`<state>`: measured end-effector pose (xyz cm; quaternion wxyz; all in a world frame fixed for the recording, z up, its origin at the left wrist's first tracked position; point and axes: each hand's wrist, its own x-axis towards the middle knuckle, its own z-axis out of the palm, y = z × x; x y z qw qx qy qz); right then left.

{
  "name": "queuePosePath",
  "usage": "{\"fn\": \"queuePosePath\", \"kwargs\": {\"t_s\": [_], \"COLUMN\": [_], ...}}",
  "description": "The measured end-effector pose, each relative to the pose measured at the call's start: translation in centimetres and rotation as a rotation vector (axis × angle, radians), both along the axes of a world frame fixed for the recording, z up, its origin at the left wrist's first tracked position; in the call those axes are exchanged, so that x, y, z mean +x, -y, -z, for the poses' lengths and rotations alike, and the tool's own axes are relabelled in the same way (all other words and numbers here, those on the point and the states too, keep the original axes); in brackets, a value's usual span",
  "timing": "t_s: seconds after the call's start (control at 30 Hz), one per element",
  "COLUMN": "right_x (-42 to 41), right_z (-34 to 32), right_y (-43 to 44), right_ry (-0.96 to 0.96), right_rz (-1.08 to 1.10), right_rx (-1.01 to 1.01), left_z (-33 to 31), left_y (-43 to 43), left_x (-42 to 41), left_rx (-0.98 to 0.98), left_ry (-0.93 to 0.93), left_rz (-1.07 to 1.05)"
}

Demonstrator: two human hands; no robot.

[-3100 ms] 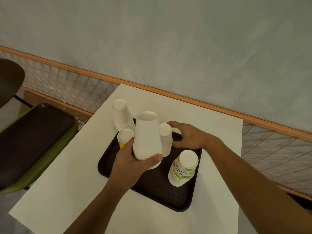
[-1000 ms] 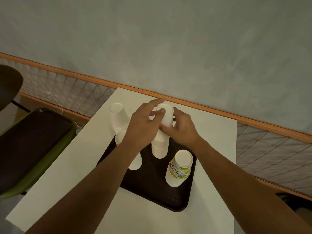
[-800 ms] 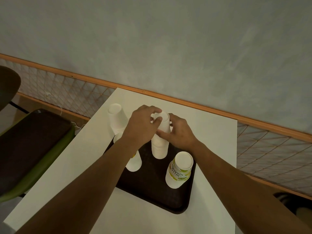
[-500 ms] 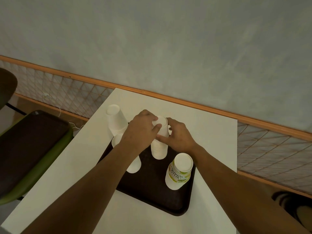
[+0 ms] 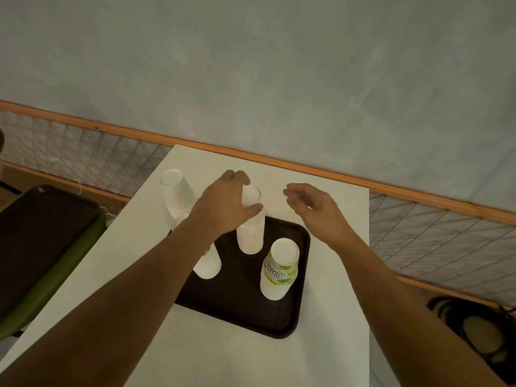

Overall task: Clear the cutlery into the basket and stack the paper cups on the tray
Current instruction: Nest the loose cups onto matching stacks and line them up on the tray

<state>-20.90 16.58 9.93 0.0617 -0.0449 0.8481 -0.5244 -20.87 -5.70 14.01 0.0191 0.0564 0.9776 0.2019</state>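
status: cup stacking looks well along, not finished

your left hand grips the top of the middle stack, fingers and thumb curled round its uppermost cup. your right hand hangs near that stack without touching it, fingers loosely spread, holding nothing

middle stack stands upright on the tray, mouth down. printed stack stands just right of it on the tray, also mouth down. a plain stack sits on the tray's left side, half hidden under your left forearm. far stack stands at the tray's far left corner; cannot tell whether it is on the tray or on the table beside it

judgement: four separate groups remain, so merging them is probably what is left, and the far stack may need bringing in. no cutlery and no basket in view, so that half of the task cannot be judged from here

materials: cups are thin matte paper, tapered, with flat recessed bases facing up; three groups plain white, one with a green and yellow print. nested rims show as faint rings low on the middle stack. light and easily tipped, i judge. tray is dark brown with rounded corners, a low raised lip and a dull surface, plastic by the look. table is smooth, pale, square-edged
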Motion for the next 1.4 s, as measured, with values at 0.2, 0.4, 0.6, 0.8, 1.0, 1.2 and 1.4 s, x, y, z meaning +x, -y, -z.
{"fn": "queuePosePath", "kwargs": {"t_s": [0.2, 0.4, 0.6, 0.8, 1.0, 1.2, 1.4], "right_x": [9.5, 11.8, 11.4, 9.8, 8.3, 7.4, 7.0], "right_z": [-2.0, 1.2, 2.8, 3.2, 3.2, 3.2, 3.2], "right_y": [0.1, 3.1, 4.0, 3.5, 3.2, 3.2, 3.4], "right_ry": [-0.041, -0.075, -0.135, -0.168, -0.174, -0.155, -0.154], "right_rz": [0.035, 0.012, 0.101, 0.119, 0.14, 0.164, 0.176], "right_rx": [-0.093, 0.217, 0.294, 0.288, 0.283, 0.266, 0.267], "left_z": [0.4, 1.1, 1.0, 0.6, 0.5, 0.3, 0.2], "left_y": [0.0, 0.8, 1.3, 1.7, 1.7, 1.8, 2.0], "left_x": [-1.2, -2.0, -2.1, -2.0, -1.3, -0.5, 0.2], "left_rx": [-0.081, -0.095, -0.116, -0.133, -0.144, -0.146, -0.152], "left_ry": [0.122, 0.127, 0.121, 0.124, 0.132, 0.145, 0.154], "left_rz": [0.226, 0.259, 0.304, 0.336, 0.366, 0.381, 0.398]}}
